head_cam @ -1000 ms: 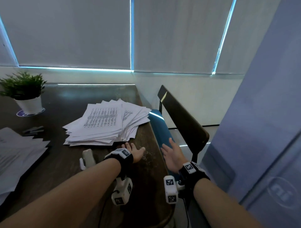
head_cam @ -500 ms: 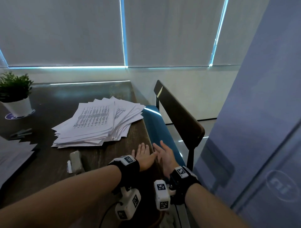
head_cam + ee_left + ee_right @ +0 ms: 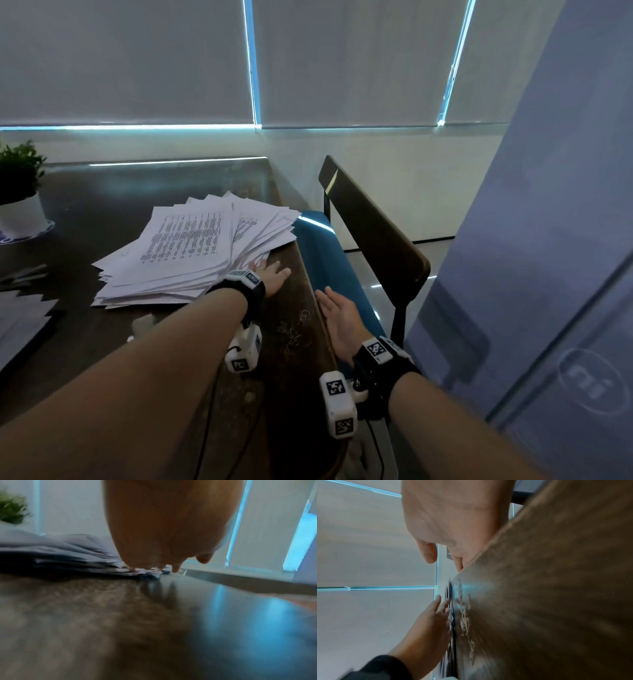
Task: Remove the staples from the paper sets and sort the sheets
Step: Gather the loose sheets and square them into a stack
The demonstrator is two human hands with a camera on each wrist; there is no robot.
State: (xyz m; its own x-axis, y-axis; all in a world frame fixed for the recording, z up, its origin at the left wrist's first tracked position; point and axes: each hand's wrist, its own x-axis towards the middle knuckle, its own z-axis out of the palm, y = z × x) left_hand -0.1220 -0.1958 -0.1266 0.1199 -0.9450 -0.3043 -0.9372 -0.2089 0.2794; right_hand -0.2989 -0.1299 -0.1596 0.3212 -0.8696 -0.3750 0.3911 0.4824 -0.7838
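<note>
1. A big messy pile of paper sheets (image 3: 191, 253) is seen lying on the dark worktop (image 3: 102, 342), close to its right edge.
2. The left hand (image 3: 270, 275) is laid flat on the worktop, right beside the near corner of the pile.
3. Its fingers (image 3: 262, 265) are held straight and a little spread, and their tips are touching the lowest sheets. Nothing is pinched.
4. The right hand (image 3: 337, 313) is held just off the right edge of the worktop, over the blue chair seat (image 3: 318, 246).
5. Its palm is turned toward the worktop edge, and its fingers (image 3: 428, 553) are kept straight and close together. Nothing is held in it.
6. Small loose staples (image 3: 294, 329) are scattered on the worktop between the two hands.
7. A white object (image 3: 142, 323) is partly hidden behind the left arm; what it is cannot be told.
8. A second lot of sheets (image 3: 20, 318) is seen at the left side of the worktop.
9. A small green plant in a white pot (image 3: 20, 195) is standing at the far left.
</note>
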